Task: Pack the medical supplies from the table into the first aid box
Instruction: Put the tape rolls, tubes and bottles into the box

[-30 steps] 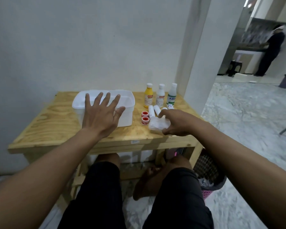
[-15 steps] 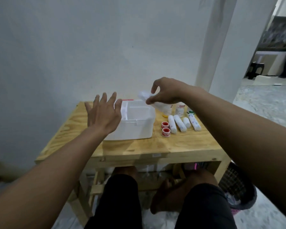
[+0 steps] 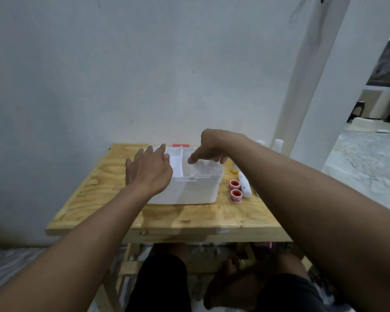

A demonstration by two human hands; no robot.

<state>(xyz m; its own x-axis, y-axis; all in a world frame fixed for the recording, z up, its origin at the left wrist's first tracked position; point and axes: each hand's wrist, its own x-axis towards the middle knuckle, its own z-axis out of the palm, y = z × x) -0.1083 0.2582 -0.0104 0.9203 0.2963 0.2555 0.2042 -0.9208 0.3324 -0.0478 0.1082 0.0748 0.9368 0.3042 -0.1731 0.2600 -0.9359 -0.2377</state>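
A white box (image 3: 189, 188) sits open near the middle of the wooden counter (image 3: 122, 199), toward its back edge. The left hand (image 3: 148, 172) lies flat against the box's left side, fingers spread, holding nothing. The right hand (image 3: 208, 147) hovers over the box's right compartment, fingers curled down; whether it grips anything cannot be told. Two red tape rolls (image 3: 235, 192) and a white bandage roll (image 3: 244, 185) lie just right of the box, with a yellow bottle (image 3: 234, 168) behind them.
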